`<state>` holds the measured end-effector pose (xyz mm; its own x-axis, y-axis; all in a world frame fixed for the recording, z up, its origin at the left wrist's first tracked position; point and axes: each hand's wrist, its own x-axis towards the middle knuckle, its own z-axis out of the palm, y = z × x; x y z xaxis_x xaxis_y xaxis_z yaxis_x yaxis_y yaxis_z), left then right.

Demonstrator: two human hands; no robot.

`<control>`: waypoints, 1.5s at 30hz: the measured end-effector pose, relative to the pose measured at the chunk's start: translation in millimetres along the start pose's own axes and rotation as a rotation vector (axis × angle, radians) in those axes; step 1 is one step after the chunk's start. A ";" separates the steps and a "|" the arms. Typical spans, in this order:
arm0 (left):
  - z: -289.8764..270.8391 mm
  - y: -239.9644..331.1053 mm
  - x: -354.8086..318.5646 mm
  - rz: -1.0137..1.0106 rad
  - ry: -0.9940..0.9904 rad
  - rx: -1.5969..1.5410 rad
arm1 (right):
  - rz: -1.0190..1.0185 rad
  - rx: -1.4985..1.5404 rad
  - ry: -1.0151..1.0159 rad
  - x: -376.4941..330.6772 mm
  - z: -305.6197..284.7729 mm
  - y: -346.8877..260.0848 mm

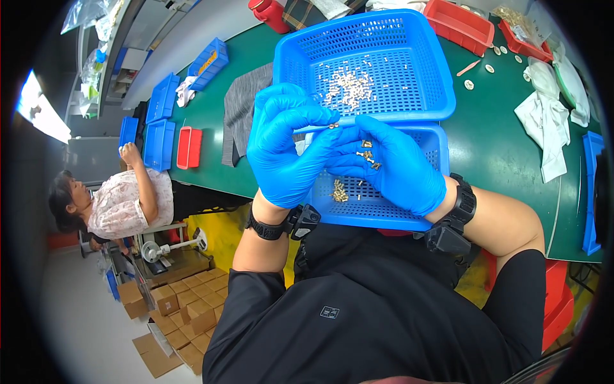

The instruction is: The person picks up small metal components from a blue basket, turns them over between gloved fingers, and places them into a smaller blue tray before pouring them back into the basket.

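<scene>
My left hand (pixel 278 144), in a blue glove, pinches a small shiny metal piece (pixel 334 126) between thumb and forefinger. Beside it my right hand (pixel 400 169), gloved the same, is cupped with the palm up. Several small brass-coloured metal parts (pixel 366 155) lie across its fingers, and the fingertips of both hands meet or nearly meet. Under the hands stands a blue perforated basket (pixel 438 144) with a small heap of brass-coloured parts (pixel 339 191) in it. Just beyond is a larger blue basket (pixel 444 83) with many pale, small parts (pixel 350 86) scattered over its bottom.
The green table (pixel 489 144) also bears red trays (pixel 457 29), a white cloth (pixel 543 125), a grey cloth (pixel 246 102) and a red bottle (pixel 270 16). Blue bins (pixel 158 144) stand at the left, where another person (pixel 128 201) sits. Cardboard boxes (pixel 192 297) are on the floor.
</scene>
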<state>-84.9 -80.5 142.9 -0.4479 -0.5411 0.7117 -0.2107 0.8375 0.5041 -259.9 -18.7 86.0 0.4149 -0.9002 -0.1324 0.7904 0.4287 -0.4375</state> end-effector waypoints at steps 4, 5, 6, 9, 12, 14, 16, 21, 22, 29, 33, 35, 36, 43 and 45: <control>1.7 -4.6 3.6 -0.054 0.027 0.081 | 0.023 -0.004 0.018 1.7 -0.6 0.2; 2.1 -6.1 4.7 -0.081 0.039 0.122 | 0.037 -0.010 0.028 2.1 -0.5 0.2; 2.8 -7.8 5.0 -0.082 0.039 0.122 | 0.037 -0.010 0.028 1.9 0.2 -0.2; 7.1 -13.0 3.0 -0.357 0.056 0.214 | 0.053 0.005 0.050 0.4 2.9 -2.2; 8.5 -5.3 -1.7 -0.236 -0.145 0.290 | 0.006 0.020 0.034 1.5 0.4 -0.1; 9.7 2.2 -4.7 -0.175 -0.244 0.328 | -0.016 0.027 0.026 2.3 -3.2 2.8; 13.4 11.4 -6.2 -0.172 -0.328 0.346 | -0.048 0.099 0.029 2.7 -10.0 7.4; 18.7 17.7 -8.4 -0.157 -0.429 0.421 | -0.527 -0.837 -0.107 -1.4 -22.8 11.7; 18.3 17.4 -9.0 -0.157 -0.429 0.422 | -0.527 -0.836 -0.107 -0.8 -23.9 12.9; 16.6 15.6 -8.3 -0.193 -0.418 0.293 | -0.559 -0.658 -0.138 5.9 -26.2 19.4; 20.4 18.0 -10.5 -0.086 -0.469 0.425 | -0.504 -1.239 0.038 -2.7 -24.3 12.0; 22.1 19.3 -9.2 -0.093 -0.468 0.438 | -0.512 -1.086 0.003 1.2 -27.1 16.5; 22.7 19.9 -8.3 -0.101 -0.466 0.452 | -0.516 -0.933 -0.032 4.1 -27.8 19.0; 18.6 13.7 -10.8 -0.146 -0.422 0.406 | -0.333 -0.475 -0.101 3.5 -20.7 15.5; 14.0 7.2 -11.9 -0.209 -0.389 0.281 | -0.088 0.049 -0.073 1.4 -12.2 11.7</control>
<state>-93.3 -67.0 131.3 -0.6499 -0.6755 0.3483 -0.5316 0.7316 0.4269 -255.6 -15.9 69.8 0.3732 -0.9273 -0.0291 0.8456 0.3529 -0.4004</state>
